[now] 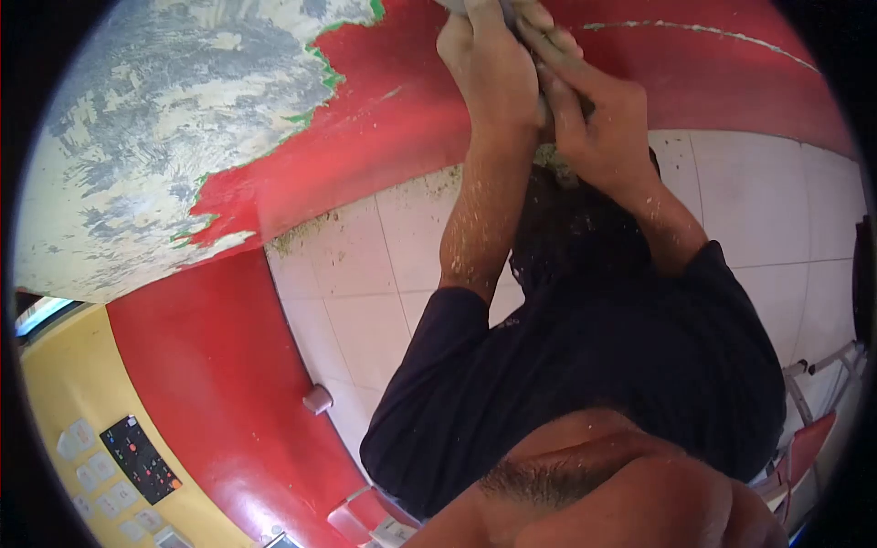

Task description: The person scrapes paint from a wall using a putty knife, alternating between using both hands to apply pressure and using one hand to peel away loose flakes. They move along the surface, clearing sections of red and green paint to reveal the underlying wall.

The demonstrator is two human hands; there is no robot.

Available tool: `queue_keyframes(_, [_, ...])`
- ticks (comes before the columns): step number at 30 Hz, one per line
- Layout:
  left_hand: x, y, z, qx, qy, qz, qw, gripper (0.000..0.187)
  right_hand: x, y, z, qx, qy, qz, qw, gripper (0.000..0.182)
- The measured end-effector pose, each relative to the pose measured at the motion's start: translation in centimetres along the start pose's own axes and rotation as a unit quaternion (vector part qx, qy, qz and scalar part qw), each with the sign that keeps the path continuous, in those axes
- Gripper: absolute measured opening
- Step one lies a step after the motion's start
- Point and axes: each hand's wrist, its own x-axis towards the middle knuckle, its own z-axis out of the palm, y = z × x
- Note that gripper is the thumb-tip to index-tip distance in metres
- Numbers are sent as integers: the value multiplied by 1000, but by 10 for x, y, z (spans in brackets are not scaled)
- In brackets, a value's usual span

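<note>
Both my hands are raised together at the top middle, against the red painted wall (393, 119). My left hand (491, 68) is closed around a grey scraper (508, 11), whose working end is mostly hidden by fingers and the frame edge. Close beside it, my right hand (594, 114) has its fingers pressed onto the same tool from the right. Flecks of paint cling to both forearms. Left of my hands, a large bare patch (174, 110) of white and grey wall has a ragged green edge. A thin pale scratch line (699, 29) runs through the red on the right.
Paint crumbs (315, 228) lie on the tiled floor (758, 201) along the wall's foot. A yellow and red wall (201, 365) on the left carries a black panel (142, 459) and white switches. At lower right stands a red chair (808, 447) with metal legs.
</note>
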Motion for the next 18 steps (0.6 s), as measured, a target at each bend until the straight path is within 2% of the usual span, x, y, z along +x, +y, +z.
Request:
queue_keyframes(2, [0,-11,-7,5,-9,16,1000,37,6,0,-2,14,14,-7,1000,32])
queue_keyframes(4, [-5,-10,-9,10,-6,-14,1000,36,1,-2,-2,15,29,-8,999,32])
queue_keyframes(7, [-8,-2,0,14,8,-7,1000,36,15,-9,-6,3,-26,41,999,32])
queue_keyframes(8, [-1,3,6,14,6,16,1000,36,17,-5,-5,-1,-13,25,1000,32])
queue_keyframes(12, [1,-2,3,-4,-13,9,1000,36,4,-3,-2,-5,21,-8,1000,31])
queue_keyframes(18, [-5,-6,4,-20,12,-14,1000,39,9,-4,-12,-43,-18,16,999,32])
